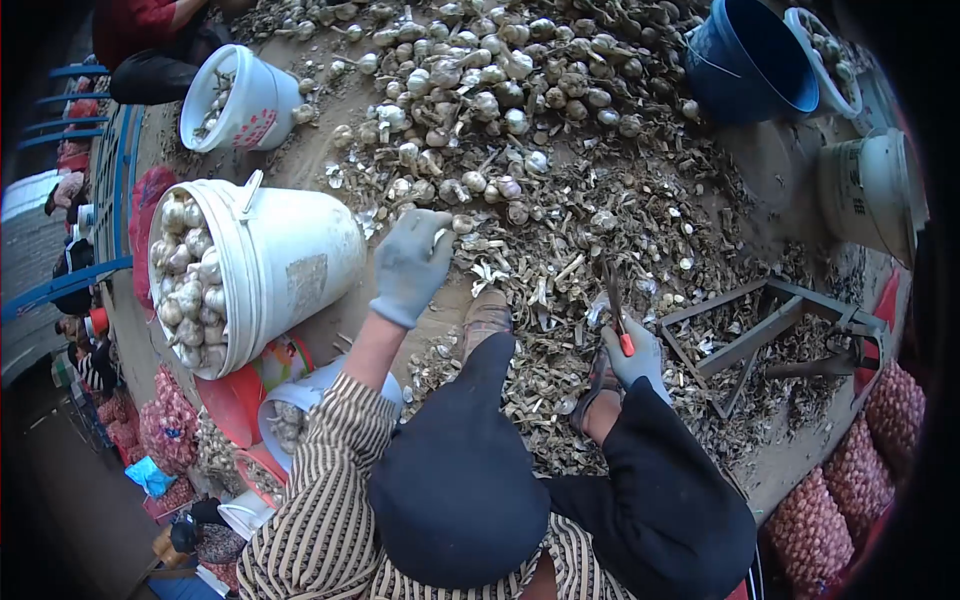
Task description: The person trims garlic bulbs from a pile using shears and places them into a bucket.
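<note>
My left hand (411,262), in a pale grey glove, hovers over the garlic leavings with bent fingers. A small pale bit, too small to name, shows between thumb and forefinger. Just right of the fingertips lies a garlic bulb (463,224). In its grey glove, my right hand (638,358) is closed around shears (626,343) with an orange-red handle, their dark blades pointing away from me over the cut stalks and skins (560,330). Left of my left hand, a big white bucket (310,245) leans toward the left, full of garlic bulbs (188,285).
A large garlic heap (490,75) spreads ahead. A white pail (268,105), a blue bucket (715,60) and a pale bucket (860,190) stand around it. A metal frame stool (755,335) lies right. Red net sacks (810,525) line the right edge. Another person (150,40) sits top left.
</note>
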A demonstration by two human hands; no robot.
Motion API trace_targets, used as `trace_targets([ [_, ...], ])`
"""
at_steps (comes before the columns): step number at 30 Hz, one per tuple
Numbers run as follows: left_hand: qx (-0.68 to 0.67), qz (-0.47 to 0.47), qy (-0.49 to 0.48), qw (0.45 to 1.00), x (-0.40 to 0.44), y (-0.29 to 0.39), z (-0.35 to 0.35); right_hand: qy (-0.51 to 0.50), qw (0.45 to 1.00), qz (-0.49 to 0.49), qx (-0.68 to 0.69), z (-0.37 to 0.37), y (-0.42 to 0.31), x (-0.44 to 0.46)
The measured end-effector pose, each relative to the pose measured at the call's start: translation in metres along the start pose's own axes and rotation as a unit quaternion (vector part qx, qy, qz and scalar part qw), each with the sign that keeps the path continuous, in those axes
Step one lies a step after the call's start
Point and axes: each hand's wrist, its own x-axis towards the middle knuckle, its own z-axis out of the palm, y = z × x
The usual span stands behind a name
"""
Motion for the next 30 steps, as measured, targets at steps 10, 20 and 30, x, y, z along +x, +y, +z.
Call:
trace_targets([
  [10, 0.077, -0.163, -0.15, 0.972, 0.059, -0.11, 0.116, 0.005, 0.999, -0.049, -0.02, 0.002, -0.012, 0.015],
  [20, -0.332, -0.277, -0.306, 0.848, -0.01, 0.029, 0.09, -0.05, 0.959, -0.161, -0.229, -0.001, -0.043, 0.033],
  [30, -0.342, -0.174, -0.331, 0.862, -0.021, 0.045, 0.091, -0.095, 0.988, 0.059, 0.104, 0.027, -0.031, 0.02],
])
